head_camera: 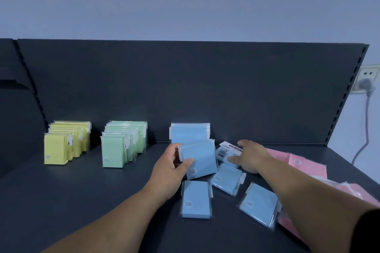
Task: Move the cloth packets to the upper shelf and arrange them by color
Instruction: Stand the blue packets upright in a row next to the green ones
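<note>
On the dark shelf (82, 191) stand a row of yellow packets (61, 148) at the left and a row of green packets (121, 146) beside it. A few blue packets (190, 132) stand upright against the back panel. My left hand (172, 168) grips a blue packet (201, 158) just in front of them. My right hand (250, 156) reaches onto another blue packet (225, 153) lying label side up, thumb and fingers closing around it. Three more blue packets (196, 199) lie flat near the front.
Pink packets (304, 163) lie in a loose pile at the right, partly under my right forearm. The shelf's back panel (185, 88) rises behind everything. A wall socket with a plug and cable (368, 84) sits past the shelf's right end.
</note>
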The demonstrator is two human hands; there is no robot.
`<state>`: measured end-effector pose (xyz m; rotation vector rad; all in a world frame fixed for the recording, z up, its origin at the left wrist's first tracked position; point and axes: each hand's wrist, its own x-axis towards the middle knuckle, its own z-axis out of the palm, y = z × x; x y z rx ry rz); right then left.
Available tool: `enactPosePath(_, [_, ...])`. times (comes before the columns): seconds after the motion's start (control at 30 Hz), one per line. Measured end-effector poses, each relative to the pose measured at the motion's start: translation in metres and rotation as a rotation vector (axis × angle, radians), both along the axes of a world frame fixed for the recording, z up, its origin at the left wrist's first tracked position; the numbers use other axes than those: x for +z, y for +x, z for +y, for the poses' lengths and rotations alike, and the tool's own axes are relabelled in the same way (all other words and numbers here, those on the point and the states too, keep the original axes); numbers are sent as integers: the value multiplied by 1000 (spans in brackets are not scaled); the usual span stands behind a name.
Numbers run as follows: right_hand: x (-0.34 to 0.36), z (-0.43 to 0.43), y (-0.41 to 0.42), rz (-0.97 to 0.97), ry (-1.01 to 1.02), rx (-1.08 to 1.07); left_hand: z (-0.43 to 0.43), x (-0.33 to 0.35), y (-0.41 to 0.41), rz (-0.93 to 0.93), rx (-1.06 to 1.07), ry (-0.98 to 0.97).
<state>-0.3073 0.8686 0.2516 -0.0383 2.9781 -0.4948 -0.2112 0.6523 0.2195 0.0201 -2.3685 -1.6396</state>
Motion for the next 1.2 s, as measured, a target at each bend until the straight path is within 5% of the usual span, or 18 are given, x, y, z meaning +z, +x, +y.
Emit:
enactPosePath(0.33, [13,-10,16,448,-726,-92,0,-4,-7,17,101,-35])
enactPosePath(0.47, [9,-32,37,457,-759,93,0,-4,-7,32,139,-7])
enactPosePath(0.67, [4,-48,47,16,-676,310,2,-3,-6,48,119,13])
enactPosePath(0.93, [2,-33,23,140,-457,182,1,-2,-6,26,58,5])
enactPosePath(1.2, [-6,-52,21,172,-670,165,-3,4,-19,60,64,39])
